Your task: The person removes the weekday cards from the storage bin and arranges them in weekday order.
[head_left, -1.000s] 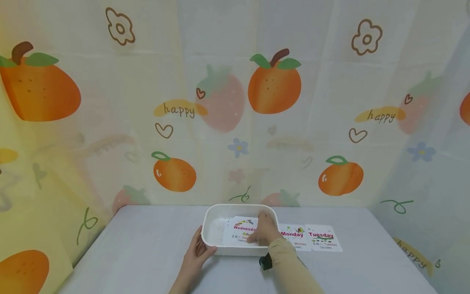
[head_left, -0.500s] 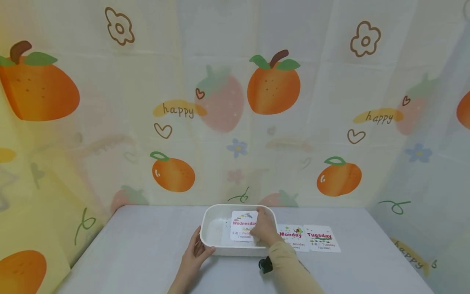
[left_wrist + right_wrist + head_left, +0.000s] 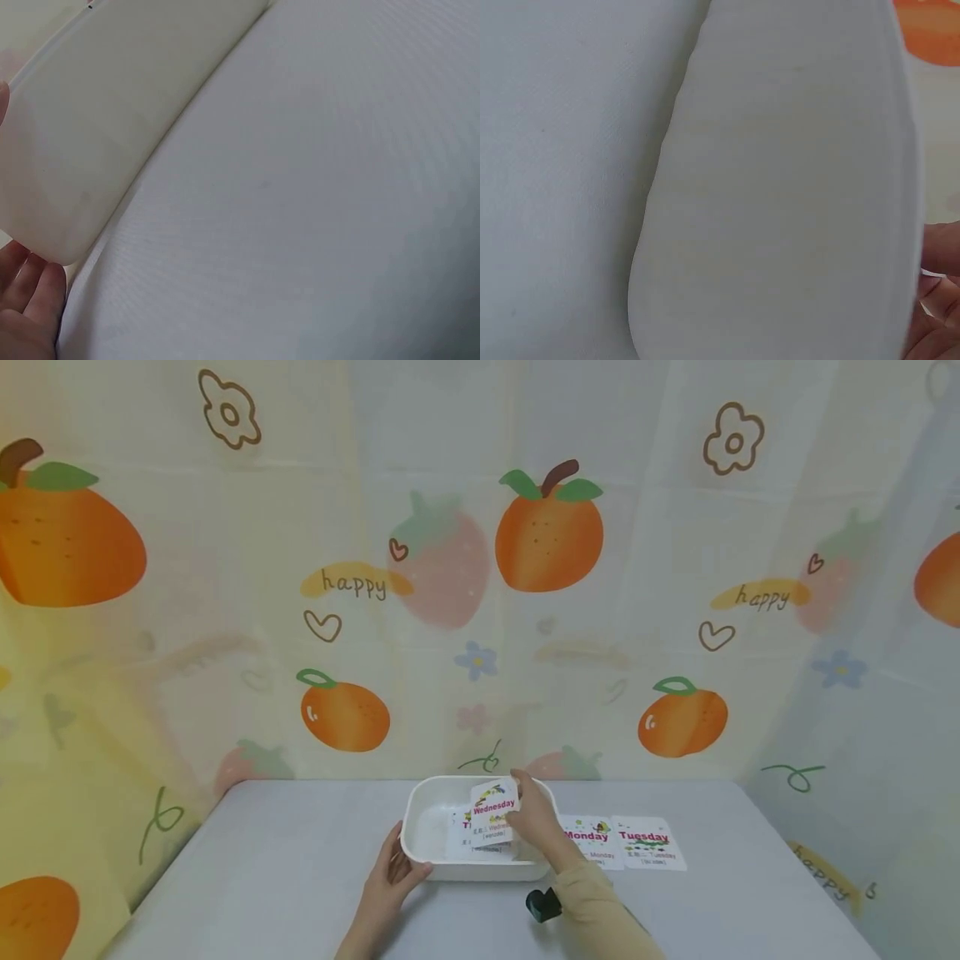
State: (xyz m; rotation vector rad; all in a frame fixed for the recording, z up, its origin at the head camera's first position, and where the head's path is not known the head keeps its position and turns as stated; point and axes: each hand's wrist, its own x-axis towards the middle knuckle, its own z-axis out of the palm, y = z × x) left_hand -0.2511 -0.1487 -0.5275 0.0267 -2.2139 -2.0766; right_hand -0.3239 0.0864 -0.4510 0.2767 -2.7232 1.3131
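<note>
A white plastic box (image 3: 480, 871) stands on the table. My left hand (image 3: 390, 875) holds its front left corner, thumb at the front rim and fingers along the side; the left wrist view shows fingertips (image 3: 46, 289) against the box wall (image 3: 112, 127). Over the box, my right hand (image 3: 536, 818) pinches a white "Wednesday" card (image 3: 491, 822) by its right side, the card tilted. Beneath it, partly covered, lies another card (image 3: 459, 835) starting with "T". From the right wrist, the box wall (image 3: 780, 187) hides most of the right hand (image 3: 939, 300).
Right of the box, a "Monday" card (image 3: 592, 843) and a "Tuesday" card (image 3: 647, 842) lie side by side on the white table (image 3: 262, 860). The box and right arm cover part of the Monday card. A fruit-printed curtain (image 3: 450, 693) hangs behind the table.
My right hand has raised the Wednesday card from inside the box and tilted it, uncovering more of the card below. My left hand keeps its place on the box. The view has shifted slightly.
</note>
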